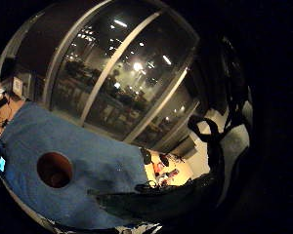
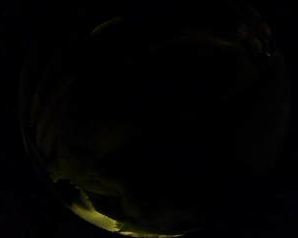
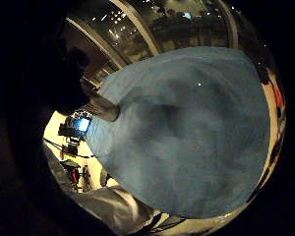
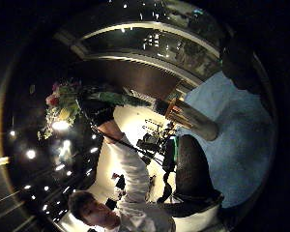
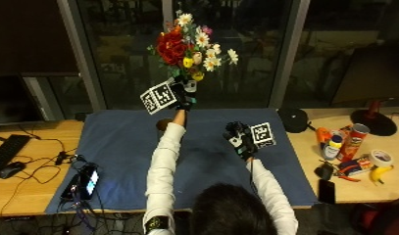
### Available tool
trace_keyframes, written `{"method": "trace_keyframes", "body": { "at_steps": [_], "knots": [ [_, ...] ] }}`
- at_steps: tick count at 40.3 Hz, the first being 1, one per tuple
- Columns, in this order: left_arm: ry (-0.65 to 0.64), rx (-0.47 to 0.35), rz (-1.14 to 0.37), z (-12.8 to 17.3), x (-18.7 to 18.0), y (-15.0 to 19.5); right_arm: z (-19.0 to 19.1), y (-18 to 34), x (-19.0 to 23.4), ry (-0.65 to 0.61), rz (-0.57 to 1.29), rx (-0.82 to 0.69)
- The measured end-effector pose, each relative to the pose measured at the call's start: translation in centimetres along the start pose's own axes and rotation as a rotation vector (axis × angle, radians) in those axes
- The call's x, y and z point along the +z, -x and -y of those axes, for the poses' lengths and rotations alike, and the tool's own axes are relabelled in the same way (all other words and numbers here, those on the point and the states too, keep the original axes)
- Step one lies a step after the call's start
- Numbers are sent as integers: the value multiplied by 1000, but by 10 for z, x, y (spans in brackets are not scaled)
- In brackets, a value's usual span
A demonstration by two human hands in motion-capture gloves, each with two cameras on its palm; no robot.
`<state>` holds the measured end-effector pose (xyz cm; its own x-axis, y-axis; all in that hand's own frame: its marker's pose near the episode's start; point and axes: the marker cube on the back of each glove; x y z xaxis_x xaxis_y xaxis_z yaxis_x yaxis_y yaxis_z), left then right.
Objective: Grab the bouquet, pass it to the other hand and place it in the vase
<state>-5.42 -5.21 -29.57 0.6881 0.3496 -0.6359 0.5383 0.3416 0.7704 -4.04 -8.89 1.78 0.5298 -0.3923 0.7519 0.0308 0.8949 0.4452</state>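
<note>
Holding the bouquet by its stems, the left hand is raised high at about twelve o'clock over the blue cloth, its fingers curled round the stems. The right hand hovers over the cloth at about two o'clock from the person's head; nothing is held in it, the fingers appear relaxed. The bouquet is judged light but top-heavy, with soft blooms that crush easily, so it is best taken low on the stiff stems. The vase is almost hidden in the outside view, while its round mouth is shown plainly in the left little finger side palm view. The bouquet is seen also from the right thumb side.
</note>
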Motion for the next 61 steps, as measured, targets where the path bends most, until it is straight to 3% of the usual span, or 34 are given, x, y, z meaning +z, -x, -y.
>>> {"method": "trace_keyframes", "body": {
  "at_steps": [5, 12, 19, 24, 31, 36, 42, 45, 48, 50, 55, 61],
  "knots": [
    [-43, -37, 33, 20, -11, 20, 1, 0, -4, -16, 11, -11],
    [-51, -185, -21, 31, -17, 49, 4, -9, -10, -66, 74, 15],
    [-71, -263, -13, 36, -22, 79, -15, 17, -14, 1, 152, 118],
    [-96, -282, 10, 38, -27, 102, -5, -17, -14, -45, 90, 59],
    [-116, -283, 46, 41, -38, 119, -5, -28, -20, -135, -72, 178],
    [-117, -277, 58, 39, -42, 134, -24, 14, -14, 7, 130, 147],
    [-43, -303, 13, 28, -40, 159, -32, 23, -8, 64, 192, 177],
    [27, -322, -35, 18, -31, 182, -30, 18, -7, -11, 126, 176],
    [149, -343, -64, 2, -27, 199, -27, 18, -7, -30, 205, 111],
    [293, -368, -68, -17, -29, 210, -27, 17, -7, -35, 241, 71],
    [702, -435, 7, -95, -56, 268, -39, -2, -13, -3, 216, 167],
    [788, -468, 66, -169, -114, 280, -55, -47, -35, -34, 163, 196]
  ]
}}
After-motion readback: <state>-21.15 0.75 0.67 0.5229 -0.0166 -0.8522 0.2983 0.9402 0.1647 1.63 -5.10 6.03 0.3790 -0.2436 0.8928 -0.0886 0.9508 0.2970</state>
